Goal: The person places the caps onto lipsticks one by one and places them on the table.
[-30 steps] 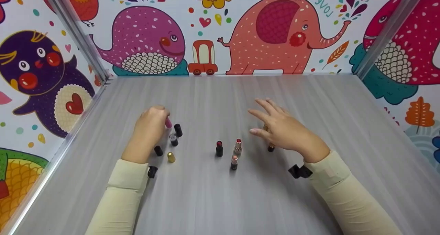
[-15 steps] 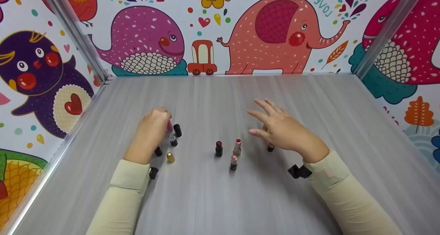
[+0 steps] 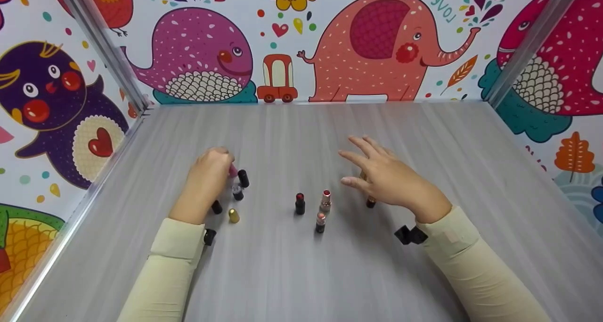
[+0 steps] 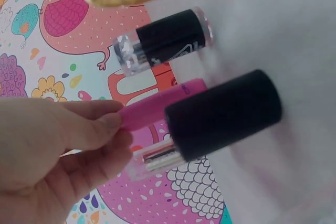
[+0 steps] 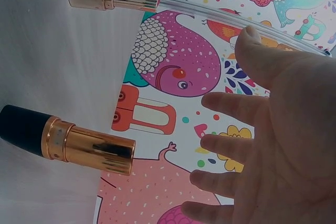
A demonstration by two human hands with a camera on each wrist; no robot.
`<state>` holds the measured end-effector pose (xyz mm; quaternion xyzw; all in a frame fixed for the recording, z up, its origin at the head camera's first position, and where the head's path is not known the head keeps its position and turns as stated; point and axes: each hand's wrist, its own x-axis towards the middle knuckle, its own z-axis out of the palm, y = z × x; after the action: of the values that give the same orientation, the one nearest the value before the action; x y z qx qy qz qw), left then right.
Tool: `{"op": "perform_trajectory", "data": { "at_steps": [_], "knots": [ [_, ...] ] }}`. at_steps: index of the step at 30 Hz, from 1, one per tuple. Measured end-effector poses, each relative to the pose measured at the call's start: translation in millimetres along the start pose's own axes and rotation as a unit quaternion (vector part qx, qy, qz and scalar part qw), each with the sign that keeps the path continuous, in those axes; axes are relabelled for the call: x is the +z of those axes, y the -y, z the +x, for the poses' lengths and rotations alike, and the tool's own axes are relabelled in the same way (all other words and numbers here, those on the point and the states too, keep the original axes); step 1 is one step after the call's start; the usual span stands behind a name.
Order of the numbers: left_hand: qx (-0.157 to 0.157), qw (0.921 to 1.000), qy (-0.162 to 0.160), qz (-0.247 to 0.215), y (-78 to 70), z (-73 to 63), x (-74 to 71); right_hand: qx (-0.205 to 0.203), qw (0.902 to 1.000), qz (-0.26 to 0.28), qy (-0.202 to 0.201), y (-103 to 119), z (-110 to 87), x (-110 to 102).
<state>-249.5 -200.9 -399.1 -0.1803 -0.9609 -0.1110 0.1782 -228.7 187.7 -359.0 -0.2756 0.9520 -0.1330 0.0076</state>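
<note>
My left hand (image 3: 207, 183) pinches a slim pink tube (image 4: 163, 103) between thumb and fingers, low over the table. Beside it in the left wrist view stand a plain black cap (image 4: 226, 114) and a clear-topped black piece (image 4: 176, 38). A gold cap (image 3: 234, 215) and another black cap (image 3: 216, 207) stand nearer in the head view. My right hand (image 3: 388, 178) hovers with fingers spread, holding nothing. It partly hides a gold lipstick with a black base (image 5: 79, 140), which the right wrist view shows just off the fingertips.
Three uncapped lipsticks stand upright mid-table: a black one with a red bullet (image 3: 300, 204), a rose-gold one (image 3: 326, 201) and a nude-pink one (image 3: 320, 223). Patterned walls (image 3: 278, 39) and metal posts (image 3: 101, 44) border the grey table (image 3: 282, 275).
My left hand has shifted slightly right with the pink tube, which now sits closer beside the black cap. My right hand stays in place.
</note>
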Motion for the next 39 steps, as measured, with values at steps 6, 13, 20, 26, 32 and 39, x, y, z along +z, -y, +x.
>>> {"op": "perform_trajectory", "data": {
  "at_steps": [6, 13, 20, 26, 32, 39],
  "knots": [
    [0.003, 1.0000, 0.009, -0.002, -1.2, 0.0, -1.7, -0.001, 1.0000, -0.002, 0.000, 0.5, -0.4, -0.2],
    [-0.006, 0.9998, 0.018, -0.006, -3.1, 2.2, -1.2, -0.002, 1.0000, -0.008, -0.001, -0.5, -0.3, 0.8],
    [-0.007, 0.9999, 0.011, -0.010, -3.9, 2.2, -4.1, -0.001, 1.0000, -0.006, 0.002, -0.1, 0.0, 0.8],
    [-0.002, 0.9999, 0.010, -0.010, -4.2, 1.6, -5.3, -0.007, 1.0000, -0.003, -0.002, -1.6, 0.0, 0.8],
    [0.003, 0.9999, 0.007, -0.008, -5.6, 1.3, -7.3, -0.007, 0.9999, -0.005, -0.009, -3.7, -1.1, -0.7],
    [0.037, 0.9981, -0.024, 0.043, -16.4, 2.0, -12.2, 0.006, 1.0000, -0.006, -0.001, -3.6, -0.7, -1.6]
  ]
}}
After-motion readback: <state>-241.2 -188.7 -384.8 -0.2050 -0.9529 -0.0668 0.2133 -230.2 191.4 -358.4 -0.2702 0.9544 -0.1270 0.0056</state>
